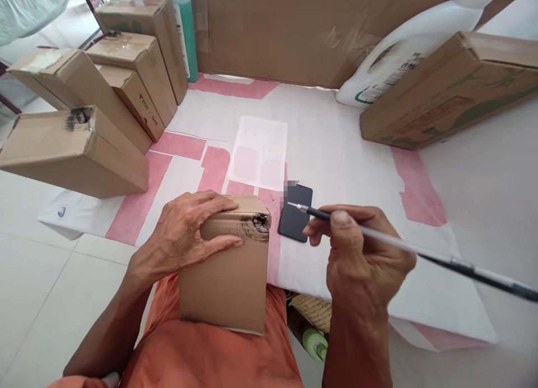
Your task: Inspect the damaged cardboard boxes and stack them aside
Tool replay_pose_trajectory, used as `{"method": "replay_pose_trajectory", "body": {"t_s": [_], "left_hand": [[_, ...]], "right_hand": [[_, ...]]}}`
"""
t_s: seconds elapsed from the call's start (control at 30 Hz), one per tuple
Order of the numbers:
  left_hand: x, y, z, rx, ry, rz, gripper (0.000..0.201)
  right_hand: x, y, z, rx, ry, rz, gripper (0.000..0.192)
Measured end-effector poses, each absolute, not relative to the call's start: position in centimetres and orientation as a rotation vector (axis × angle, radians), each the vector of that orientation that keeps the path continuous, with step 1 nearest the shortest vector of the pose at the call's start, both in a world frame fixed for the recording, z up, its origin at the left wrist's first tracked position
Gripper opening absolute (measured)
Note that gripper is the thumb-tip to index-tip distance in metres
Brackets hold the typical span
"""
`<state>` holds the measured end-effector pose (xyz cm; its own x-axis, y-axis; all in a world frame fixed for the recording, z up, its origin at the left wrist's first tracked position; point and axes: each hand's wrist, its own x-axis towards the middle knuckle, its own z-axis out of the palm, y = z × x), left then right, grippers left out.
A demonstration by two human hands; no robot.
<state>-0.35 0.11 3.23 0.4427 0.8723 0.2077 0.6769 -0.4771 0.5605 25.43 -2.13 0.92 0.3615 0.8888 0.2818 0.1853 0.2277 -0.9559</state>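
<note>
Left hand (pixel 185 228) pinched box (pixel 225 284), right hand (pixel 357 250) pinched pen (pixel 395 240), tip pointed toward box's scribbled corner, phone (pixel 295 224) lay right of box.

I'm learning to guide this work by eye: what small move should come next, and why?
Probably bring the pen left to the scribbled corner of the box: the right hand holds it with its tip toward that corner but apart, while the left hand grips the box.

From the right hand (pixel 361 259), a reach towards 11 o'clock could cross the tablecloth (pixel 323 141) as far as the cardboard sheet (pixel 273 35). The phone (pixel 294 224) lies at 10; the box (pixel 227 287) blocks 9, the carton (pixel 449 96) 1.
</note>
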Motion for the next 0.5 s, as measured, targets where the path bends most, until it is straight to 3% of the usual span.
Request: {"method": "replay_pose_trajectory", "body": {"t_s": [0.17,0.27,0.43,0.5], "left_hand": [[-0.6,0.1,3.0,2.311,1.340,0.681,0.041],[-0.8,0.3,2.7,2.322,1.337,0.689,0.043],[-1.1,0.3,2.6,2.317,1.354,0.663,0.043],[-1.2,0.2,2.6,2.302,1.359,0.653,0.043]], "right_hand": [[27.3,0.7,-1.9,-1.773,-1.415,0.862,0.030],[26.2,1.7,-4.1,-1.981,-1.633,0.989,0.022],[22.8,2.9,-6.7,-2.175,-1.795,0.881,0.005],[22.1,3.1,-7.0,-2.233,-1.835,0.852,0.008]]}}
